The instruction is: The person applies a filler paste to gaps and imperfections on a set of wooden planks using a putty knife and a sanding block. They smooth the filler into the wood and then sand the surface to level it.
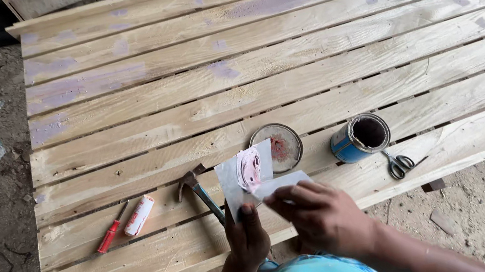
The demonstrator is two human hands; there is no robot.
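A thin grey scraper blade [248, 175], smeared with pinkish putty [249, 169], is held upright over the near edge of a slatted wooden platform [281, 56]. The left hand [247, 235] grips the blade from below, fingers wrapped shut round its lower part, while the right hand [323, 215] pinches a second pale flat blade [281, 183] against it. Both pieces look light, stiff and thin-edged; the putty appears soft and sticky, so the clean lower ends seem the safest places to hold.

Just behind the blades a round tin lid [278, 147] lies flat, with an open blue tin [360, 136] on its side to the right and scissors [400, 163] near the platform's front edge. To the left lie a hammer [197, 189], a white tube [139, 215] and a red-handled screwdriver [112, 228]. Purple patches mark the planks.
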